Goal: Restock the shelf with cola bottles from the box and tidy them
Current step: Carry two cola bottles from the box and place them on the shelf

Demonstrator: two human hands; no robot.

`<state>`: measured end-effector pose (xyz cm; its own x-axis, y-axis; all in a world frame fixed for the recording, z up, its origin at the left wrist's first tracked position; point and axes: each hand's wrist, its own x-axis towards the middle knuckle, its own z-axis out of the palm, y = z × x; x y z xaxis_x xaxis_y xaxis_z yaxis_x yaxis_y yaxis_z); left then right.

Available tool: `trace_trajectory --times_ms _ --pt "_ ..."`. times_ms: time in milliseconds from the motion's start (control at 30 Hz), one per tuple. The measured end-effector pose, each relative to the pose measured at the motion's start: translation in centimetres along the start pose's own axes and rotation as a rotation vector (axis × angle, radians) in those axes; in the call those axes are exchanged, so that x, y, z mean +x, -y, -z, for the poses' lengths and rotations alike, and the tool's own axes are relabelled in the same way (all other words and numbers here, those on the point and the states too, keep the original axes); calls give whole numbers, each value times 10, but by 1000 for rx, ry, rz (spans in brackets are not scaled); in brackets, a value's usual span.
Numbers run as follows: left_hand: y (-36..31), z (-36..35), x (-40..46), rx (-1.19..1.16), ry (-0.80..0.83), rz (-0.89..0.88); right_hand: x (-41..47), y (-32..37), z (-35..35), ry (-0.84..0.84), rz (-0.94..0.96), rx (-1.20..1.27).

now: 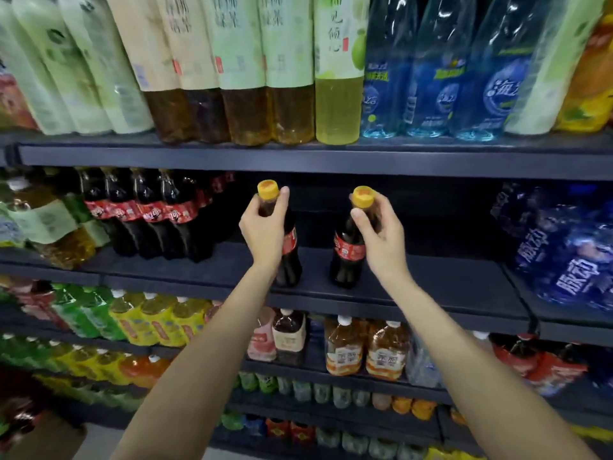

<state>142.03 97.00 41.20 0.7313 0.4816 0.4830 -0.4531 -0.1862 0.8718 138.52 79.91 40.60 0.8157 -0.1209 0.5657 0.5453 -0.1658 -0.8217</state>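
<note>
Gripping two yellow-capped dark cola bottles (290,247) by their necks, our left hand (265,227) and right hand (381,234) stand them on the dark shelf (431,283); next, we slide them beside the row of cola bottles (149,214).

Two cola bottles stand upright near the front edge of the dark middle shelf (431,283), apart from each other with bare shelf between them. The left cola bottle (290,257) has a yellow-orange cap, dark cola and a red label band, much of it hidden behind the left hand (265,227), which grips its neck. The right cola bottle (346,257) looks the same (cap, red label, dark contents), its neck held by the right hand (381,234). Toward the left end of the same shelf, a row of cola bottles (146,214) with red labels stands packed closely together, running back from the front edge.
</note>
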Motion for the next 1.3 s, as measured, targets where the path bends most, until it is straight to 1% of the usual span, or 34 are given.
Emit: trace_trajectory --times_ms 133,200,233,300,367,433,500,567,600,633,700,767,867,967,1067,1200,1300 --pt "14 -11 9 17 7 22 13 -10 -7 -50 -29 -8" --pt "16 -15 13 27 37 41 22 -13 -8 -54 -41 -36" --pt "17 -17 16 40 81 52 27 -14 -8 -49 -51 -50" --pt "22 -18 22 92 222 60 38 -17 -10 -24 -80 -77" --pt "29 -14 26 157 348 13 44 -22 -12 -7 -84 -108" --pt "35 -7 28 169 386 -53 43 -30 -15 -1 -62 -126" --pt "45 0 26 129 397 -86 35 -40 -15 15 -62 -85" --pt "64 7 16 120 437 -58 22 -55 -14 38 -94 -42" --pt "75 10 7 167 448 -51 14 -64 -13 47 -104 -60" --pt "85 12 -2 241 436 -54 5 -73 -13 52 -106 -110" --pt "102 14 -17 348 362 -70 -9 -88 -13 44 -105 -241" --pt "111 15 -24 350 294 -96 -18 -97 -13 24 -101 -325" --pt "120 12 -19 357 244 -138 -14 -102 -15 18 -95 -317" --pt "127 2 6 415 220 -162 6 -106 -29 61 -114 -330" --pt "137 -12 47 473 219 -116 37 -118 -53 39 -159 -349" --pt "162 -24 98 411 205 -28 77 -143 -88 28 -203 -358" --pt "175 -27 126 408 197 3 100 -160 -114 10 -178 -354"
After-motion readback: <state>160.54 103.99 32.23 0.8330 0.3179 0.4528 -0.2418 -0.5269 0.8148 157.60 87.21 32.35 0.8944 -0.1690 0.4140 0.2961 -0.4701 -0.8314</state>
